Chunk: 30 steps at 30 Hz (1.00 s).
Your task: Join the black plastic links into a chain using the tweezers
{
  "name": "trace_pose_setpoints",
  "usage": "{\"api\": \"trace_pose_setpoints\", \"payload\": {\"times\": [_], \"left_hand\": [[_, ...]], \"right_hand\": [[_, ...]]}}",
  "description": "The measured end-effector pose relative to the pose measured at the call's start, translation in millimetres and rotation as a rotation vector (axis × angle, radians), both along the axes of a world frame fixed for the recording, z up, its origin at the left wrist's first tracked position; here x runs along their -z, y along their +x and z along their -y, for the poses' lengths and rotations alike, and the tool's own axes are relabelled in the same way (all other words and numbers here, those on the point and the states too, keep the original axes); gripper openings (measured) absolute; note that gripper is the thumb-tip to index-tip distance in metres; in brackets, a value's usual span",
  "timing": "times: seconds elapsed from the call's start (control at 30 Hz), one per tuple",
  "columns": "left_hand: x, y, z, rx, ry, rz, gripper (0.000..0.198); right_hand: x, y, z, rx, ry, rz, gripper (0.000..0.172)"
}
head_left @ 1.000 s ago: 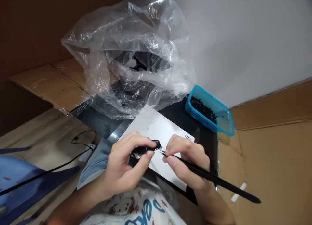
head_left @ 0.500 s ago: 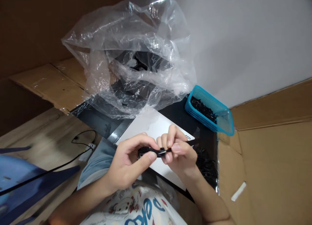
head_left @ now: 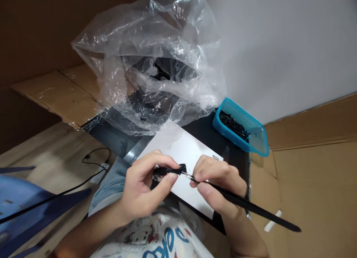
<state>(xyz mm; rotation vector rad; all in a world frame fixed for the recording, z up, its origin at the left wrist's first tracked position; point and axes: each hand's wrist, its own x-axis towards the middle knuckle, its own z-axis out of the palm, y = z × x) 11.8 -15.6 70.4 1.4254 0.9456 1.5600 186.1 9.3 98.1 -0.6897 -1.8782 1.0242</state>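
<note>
My left hand [head_left: 142, 191] pinches a small black part [head_left: 170, 171] between thumb and fingers, just above a white sheet [head_left: 184, 150]. My right hand [head_left: 219, 185] is closed on a long thin black tool [head_left: 251, 209] whose shaft runs down to the right past my wrist. The tool's thin metal tip [head_left: 187, 174] meets the end of the black part. Both hands hover over my lap, close together.
A big crumpled clear plastic bag [head_left: 156, 64] with black pieces inside sits behind the sheet on a black board [head_left: 200, 129]. A blue basket [head_left: 241, 127] of small black parts stands at the right. Cardboard lies around. A black cable [head_left: 92, 161] runs at the left.
Half a second ago my right hand held the black part end to end with the left, tool out of view. Now it has drawn back right, with the long tool showing again.
</note>
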Motion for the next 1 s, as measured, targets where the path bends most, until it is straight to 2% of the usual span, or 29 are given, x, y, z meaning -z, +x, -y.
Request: {"api": "trace_pose_setpoints", "payload": {"times": [0.1, 0.27, 0.4, 0.53, 0.63, 0.73, 0.87, 1.0], "left_hand": [[-1.3, 1, 0, -0.020, 0.025, -0.009, 0.012], [-2.1, 2, 1, -0.038, 0.025, -0.022, 0.010], [-1.6, 2, 0, -0.032, 0.012, -0.005, 0.012], [-1.2, 1, -1, 0.027, -0.042, 0.051, 0.012], [-0.9, 1, -1, 0.115, -0.115, 0.136, 0.009], [1.3, 0, 0, 0.249, -0.217, 0.253, 0.002], [4.8, 1, 2, 0.444, -0.342, 0.402, 0.013], [4.2, 4, 2, 0.616, -0.403, 0.546, 0.014]], "right_hand": [[-4.3, -3, 0, -0.041, 0.079, -0.022, 0.023], [-3.5, -4, -3, -0.064, 0.090, 0.002, 0.023], [-0.7, -3, -3, -0.071, 0.068, 0.001, 0.022], [2.0, -2, -2, -0.078, -0.001, -0.024, 0.023], [5.7, -4, -3, -0.095, -0.119, -0.107, 0.020], [9.5, -9, -5, -0.161, -0.316, -0.312, 0.013], [10.0, -19, -7, -0.258, -0.582, -0.557, 0.009], [9.0, -25, -8, -0.304, -0.743, -0.655, 0.010]]}}
